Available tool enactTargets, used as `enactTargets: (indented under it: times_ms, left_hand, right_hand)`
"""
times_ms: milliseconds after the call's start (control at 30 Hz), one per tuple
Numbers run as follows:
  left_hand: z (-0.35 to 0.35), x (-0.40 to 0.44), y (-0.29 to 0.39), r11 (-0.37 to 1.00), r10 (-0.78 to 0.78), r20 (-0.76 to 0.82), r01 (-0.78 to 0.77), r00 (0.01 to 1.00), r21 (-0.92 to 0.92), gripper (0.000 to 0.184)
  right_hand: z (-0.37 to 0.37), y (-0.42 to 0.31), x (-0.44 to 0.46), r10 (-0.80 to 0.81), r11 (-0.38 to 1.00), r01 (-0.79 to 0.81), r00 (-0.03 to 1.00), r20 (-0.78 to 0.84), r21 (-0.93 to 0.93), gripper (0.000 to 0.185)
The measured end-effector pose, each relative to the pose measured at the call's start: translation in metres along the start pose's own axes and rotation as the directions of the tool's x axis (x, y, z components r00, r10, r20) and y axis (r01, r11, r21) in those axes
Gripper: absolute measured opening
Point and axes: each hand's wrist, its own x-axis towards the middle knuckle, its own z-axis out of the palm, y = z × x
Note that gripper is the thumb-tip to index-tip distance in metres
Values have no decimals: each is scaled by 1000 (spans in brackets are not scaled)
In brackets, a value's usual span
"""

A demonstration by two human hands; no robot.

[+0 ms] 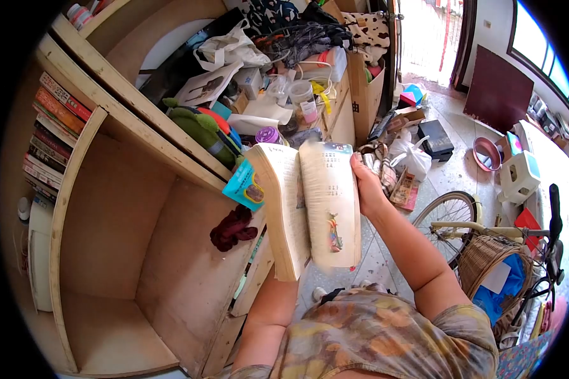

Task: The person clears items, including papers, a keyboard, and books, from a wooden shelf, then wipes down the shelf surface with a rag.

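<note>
An open book (283, 208) with yellowed pages is held up in front of me. Its right-hand page, slightly blurred, carries printed text and a small coloured drawing. My right hand (365, 181) grips the right edge of the book, thumb on the page side. My left forearm runs up behind the book's lower left part, and the left hand itself is hidden there. Close to the book's left side are a turquoise pouch (244, 187) and a dark red cloth item (232, 228) on the cabinet's edge.
A wooden shelf unit (76, 208) with a row of books (55, 129) stands at left. Cluttered items, including a green plush toy (199, 134), cover the surface ahead. A bicycle with a wicker basket (487, 256), a red basin (487, 154) and bags (412, 158) are at right.
</note>
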Motion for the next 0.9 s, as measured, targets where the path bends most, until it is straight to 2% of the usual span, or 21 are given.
enactTargets:
  times_ms: [300, 500, 667, 700, 733, 767, 800, 867, 900]
  left_hand:
    - [2, -3, -1, 999, -39, 11, 39, 999, -5, 35]
    - [5, 0, -1, 989, -146, -7, 146, 989, 11, 35]
    - [-6, 11, 6, 960, -229, -158, 250, 960, 129, 35]
    - [-13, 14, 6, 959, -195, -209, 231, 958, 165, 35]
    - [-29, 20, 4, 943, -113, -267, 189, 957, 276, 33]
    - [-31, 22, 3, 968, -39, -267, 102, 963, 230, 30]
    - [-31, 24, 4, 968, -37, -267, 101, 963, 229, 30]
    - [-33, 26, 6, 871, 144, -399, 75, 906, 486, 25]
    - [-34, 26, 5, 871, 141, -402, 80, 905, 484, 25]
  right_hand:
    - [-4, 0, -1, 16, 1000, -16, 1000, 21, -2, 41]
    - [-11, 0, 0, 20, 999, -22, 998, 68, 43, 41]
    - [-37, 7, 13, 40, 996, -43, 999, 36, 72, 47]
    - [-38, 3, 11, 43, 997, -37, 994, 96, -67, 55]
    - [-42, -2, -2, 100, 991, -81, 977, 188, -106, 60]
    - [-48, 2, -5, 150, 985, -133, 974, 167, -111, 60]
    - [-56, 7, -8, 202, 976, -186, 968, 147, -115, 60]
    - [-66, 21, -18, 222, 970, -195, 954, 200, -147, 59]
    - [-70, 25, -22, 279, 939, -232, 946, 166, -254, 59]
